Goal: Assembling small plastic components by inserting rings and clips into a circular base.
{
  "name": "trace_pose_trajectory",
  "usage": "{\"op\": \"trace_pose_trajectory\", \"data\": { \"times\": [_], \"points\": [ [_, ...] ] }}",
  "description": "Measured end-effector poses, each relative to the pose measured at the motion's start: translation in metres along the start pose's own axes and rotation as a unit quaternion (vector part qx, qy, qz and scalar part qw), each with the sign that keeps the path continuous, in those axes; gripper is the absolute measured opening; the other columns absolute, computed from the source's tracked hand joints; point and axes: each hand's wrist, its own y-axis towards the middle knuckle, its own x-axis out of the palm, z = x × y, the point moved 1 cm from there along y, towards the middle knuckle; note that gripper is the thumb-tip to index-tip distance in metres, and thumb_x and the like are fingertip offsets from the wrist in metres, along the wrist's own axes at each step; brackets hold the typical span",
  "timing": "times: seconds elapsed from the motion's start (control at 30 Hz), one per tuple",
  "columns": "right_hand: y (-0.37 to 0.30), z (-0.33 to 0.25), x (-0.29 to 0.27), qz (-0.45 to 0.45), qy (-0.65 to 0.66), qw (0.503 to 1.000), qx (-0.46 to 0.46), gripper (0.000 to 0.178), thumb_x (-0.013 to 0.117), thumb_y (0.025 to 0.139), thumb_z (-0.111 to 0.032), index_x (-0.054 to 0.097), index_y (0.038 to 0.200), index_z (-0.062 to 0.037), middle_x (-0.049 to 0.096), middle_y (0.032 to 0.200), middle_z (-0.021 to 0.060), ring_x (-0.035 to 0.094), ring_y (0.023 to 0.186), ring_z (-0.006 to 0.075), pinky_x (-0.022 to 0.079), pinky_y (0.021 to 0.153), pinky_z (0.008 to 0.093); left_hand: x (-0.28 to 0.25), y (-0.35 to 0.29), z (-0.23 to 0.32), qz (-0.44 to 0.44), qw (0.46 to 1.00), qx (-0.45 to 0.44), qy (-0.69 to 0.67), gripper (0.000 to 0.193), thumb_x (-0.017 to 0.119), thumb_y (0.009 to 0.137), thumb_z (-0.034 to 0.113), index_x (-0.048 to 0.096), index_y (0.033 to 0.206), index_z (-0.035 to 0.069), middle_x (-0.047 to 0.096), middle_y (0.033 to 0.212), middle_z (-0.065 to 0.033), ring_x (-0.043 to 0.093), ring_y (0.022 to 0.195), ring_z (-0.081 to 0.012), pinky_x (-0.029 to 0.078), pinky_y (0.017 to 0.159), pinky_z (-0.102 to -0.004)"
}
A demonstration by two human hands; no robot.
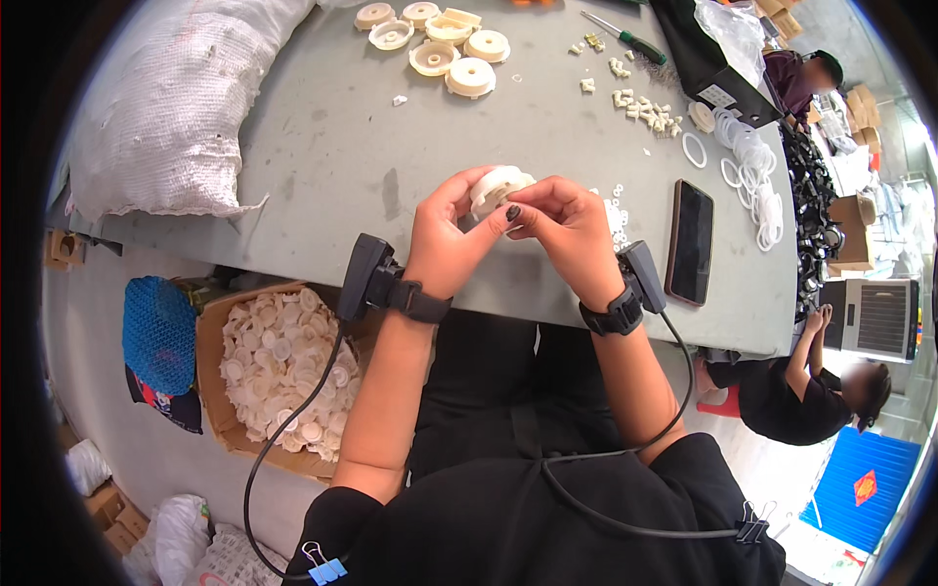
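Observation:
My left hand (451,227) grips a round cream plastic cap (500,184) just above the near part of the grey table, fingers behind its rim. A dark spot shows at my left thumb's tip. My right hand (561,223) is closed in a pinch against the cap's right side; whatever its fingertips hold is hidden. Small white rings (616,217) lie just right of that hand. Farther off on the table are several similar round cream caps (472,76) and a scatter of small cream plastic pieces (647,109).
A white woven sack (166,117) covers the table's left side. To the right lie a phone (690,242), clear rings (752,176), a green-handled screwdriver (640,46) and a black box (718,78). A carton of white parts (283,361) stands below left. Two other people are at the right.

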Motion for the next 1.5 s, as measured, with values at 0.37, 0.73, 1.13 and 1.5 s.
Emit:
{"op": "trace_pose_trajectory", "data": {
  "times": [0.37,0.73,1.13,1.5],
  "points": [
    [0.008,0.007,0.018,0.09,0.009,0.994,-0.053,0.009,0.064,0.084,-0.001,0.062,0.09,0.0053,0.067,0.083,0.0108,0.064,0.077,0.0135,0.053,0.069,0.0254,0.0,0.004,-0.002,0.038,0.997,-0.032,-0.052,0.037,0.065,0.083,0.001,0.053,0.118,-0.005,0.062,0.109,-0.0102,0.06,0.097,-0.0139,0.051,0.084,-0.0273],
    [0.009,0.009,0.018,0.097,0.019,0.993,-0.067,0.011,0.064,0.084,-0.002,0.062,0.091,0.0057,0.067,0.087,0.0103,0.065,0.079,0.0151,0.053,0.072,0.0261,0.003,0.008,-0.008,0.035,0.999,-0.015,-0.031,0.039,0.065,0.084,0.005,0.049,0.119,-0.005,0.061,0.111,-0.0113,0.059,0.101,-0.0155,0.048,0.089,-0.0291],
    [0.004,0.002,0.008,0.05,0.045,0.997,-0.029,0.018,0.063,0.087,-0.008,0.063,0.102,0.0035,0.067,0.093,0.0094,0.064,0.081,0.0124,0.054,0.073,0.0259,0.003,0.007,-0.008,0.04,0.999,-0.004,-0.032,0.041,0.065,0.085,0.007,0.048,0.119,-0.004,0.06,0.113,-0.0122,0.059,0.103,-0.016,0.049,0.088,-0.0292],
    [0.007,0.007,0.019,0.119,-0.012,0.99,-0.07,0.01,0.062,0.084,0.0,0.064,0.092,0.0058,0.067,0.082,0.0084,0.062,0.072,0.0116,0.051,0.068,0.0241,0.002,0.006,-0.01,0.052,0.998,-0.013,-0.038,0.034,0.061,0.086,0.001,0.051,0.118,-0.006,0.063,0.108,-0.0124,0.06,0.099,-0.0152,0.05,0.086,-0.0284]
  ]
}}
